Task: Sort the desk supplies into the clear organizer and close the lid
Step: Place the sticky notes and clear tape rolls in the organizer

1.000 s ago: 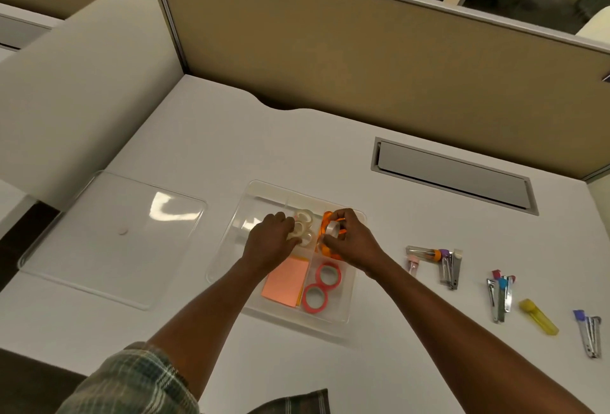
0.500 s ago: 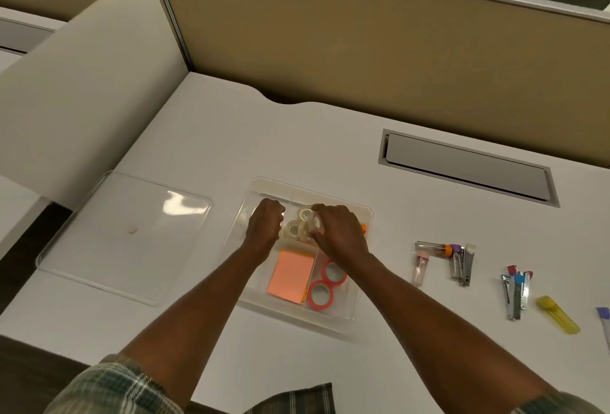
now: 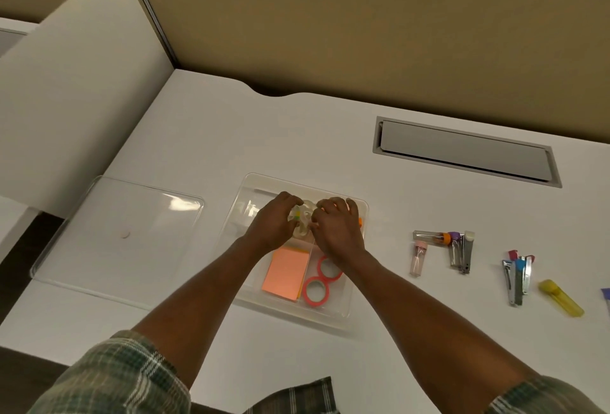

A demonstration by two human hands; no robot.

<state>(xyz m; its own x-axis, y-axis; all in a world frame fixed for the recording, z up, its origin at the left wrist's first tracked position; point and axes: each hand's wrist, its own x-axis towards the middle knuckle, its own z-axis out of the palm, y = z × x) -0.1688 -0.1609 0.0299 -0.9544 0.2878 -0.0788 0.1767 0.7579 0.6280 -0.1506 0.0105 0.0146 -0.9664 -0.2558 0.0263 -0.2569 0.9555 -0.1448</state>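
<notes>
The clear organizer (image 3: 291, 312) sits in the middle of the white desk. Both my hands are over its back compartments. My left hand (image 3: 275, 223) and my right hand (image 3: 334, 230) curl their fingers round a cluster of clear tape rolls (image 3: 303, 223) between them. An orange tape roll (image 3: 360, 221) peeks out behind my right hand. An orange sticky note pad (image 3: 286, 276) lies in the front left compartment, and two pink tape rolls (image 3: 317, 291) lie in the front right one. The clear lid (image 3: 115, 232) lies flat to the left of the organizer.
To the right on the desk lie clear tubes (image 3: 417, 257), small staplers (image 3: 462, 252), further staplers (image 3: 516, 276) and a yellow item (image 3: 561, 298). A grey cable hatch (image 3: 462, 149) sits at the back right. Tan partitions bound the desk.
My right hand has moved left from the orange tape roll to the clear tape rolls. My left hand stays on the clear rolls.
</notes>
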